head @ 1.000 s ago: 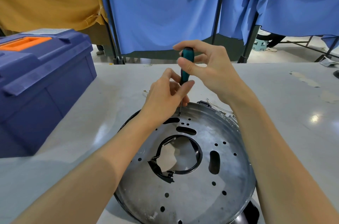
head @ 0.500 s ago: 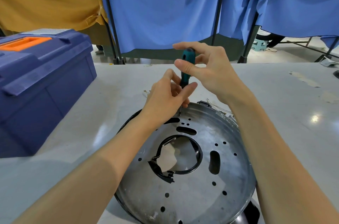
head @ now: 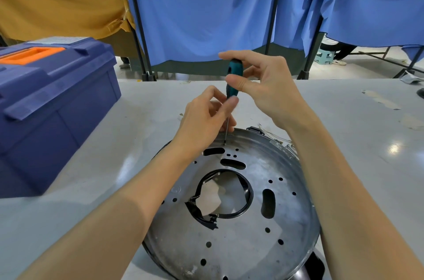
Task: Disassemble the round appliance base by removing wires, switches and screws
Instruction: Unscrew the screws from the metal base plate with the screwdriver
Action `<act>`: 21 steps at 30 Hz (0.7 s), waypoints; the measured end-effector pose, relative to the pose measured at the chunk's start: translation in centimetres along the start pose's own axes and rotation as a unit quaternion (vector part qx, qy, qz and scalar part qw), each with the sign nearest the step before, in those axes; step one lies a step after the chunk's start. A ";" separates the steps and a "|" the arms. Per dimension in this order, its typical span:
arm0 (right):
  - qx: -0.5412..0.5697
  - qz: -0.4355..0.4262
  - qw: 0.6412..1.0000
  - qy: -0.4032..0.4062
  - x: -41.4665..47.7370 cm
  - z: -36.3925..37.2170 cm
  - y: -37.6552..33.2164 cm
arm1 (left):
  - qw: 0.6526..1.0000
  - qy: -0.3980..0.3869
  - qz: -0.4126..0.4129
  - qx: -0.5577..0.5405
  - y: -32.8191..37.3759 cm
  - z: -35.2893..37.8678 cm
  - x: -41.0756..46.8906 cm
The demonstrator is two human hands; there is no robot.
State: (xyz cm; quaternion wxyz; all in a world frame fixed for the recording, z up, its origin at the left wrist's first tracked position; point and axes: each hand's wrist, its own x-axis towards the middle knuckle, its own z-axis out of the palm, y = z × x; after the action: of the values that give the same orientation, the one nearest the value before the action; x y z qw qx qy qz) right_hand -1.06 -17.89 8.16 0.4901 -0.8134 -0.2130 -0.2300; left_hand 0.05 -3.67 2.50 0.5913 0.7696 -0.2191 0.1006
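Observation:
The round metal appliance base [head: 286, 229] lies flat on the grey table, full of holes and slots, with a black ring around its central opening. A teal-handled screwdriver [head: 233, 73] stands upright, its tip on the base's far edge. My right hand [head: 263, 89] pinches the handle between thumb and fingers. My left hand [head: 206, 119] pinches the lower handle and shaft just above the tip. Thin wires [head: 276, 137] trail from the base's far rim.
A closed blue toolbox [head: 52, 105] with an orange handle stands at the left on the table [head: 367, 153]. Blue and mustard cloth screens on black frames hang behind the table's far edge. A dark object [head: 421, 92] sits at the right edge.
My right-hand fingers have shifted round the handle, and my left thumb has moved slightly up the shaft. The screwdriver stays upright at the same spot; the base has not moved.

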 end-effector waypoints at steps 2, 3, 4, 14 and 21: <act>0.013 0.009 1.000 0.001 0.0 -0.2 -0.1 | 1.000 -0.014 0.005 -0.011 0.1 0.1 0.0; 0.027 0.010 1.000 -0.003 0.0 -0.2 -0.1 | 1.000 -0.020 0.004 -0.012 0.2 0.1 0.0; 0.041 0.010 0.999 -0.008 0.0 -0.1 -0.2 | 1.000 -0.023 0.002 -0.014 0.2 0.2 0.0; 0.027 0.006 1.000 -0.014 0.0 -0.1 0.0 | 0.999 -0.011 -0.010 -0.030 0.3 0.0 0.0; -0.003 -0.010 1.000 -0.019 0.0 0.3 -0.2 | 1.000 0.002 -0.014 -0.012 0.3 0.0 -0.1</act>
State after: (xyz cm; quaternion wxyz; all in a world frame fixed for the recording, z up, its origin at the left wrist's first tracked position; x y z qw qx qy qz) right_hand -1.16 -17.53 8.16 0.4810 -0.8169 -0.2297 -0.2205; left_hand -0.22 -3.72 2.74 0.6024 0.7651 -0.2083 0.0916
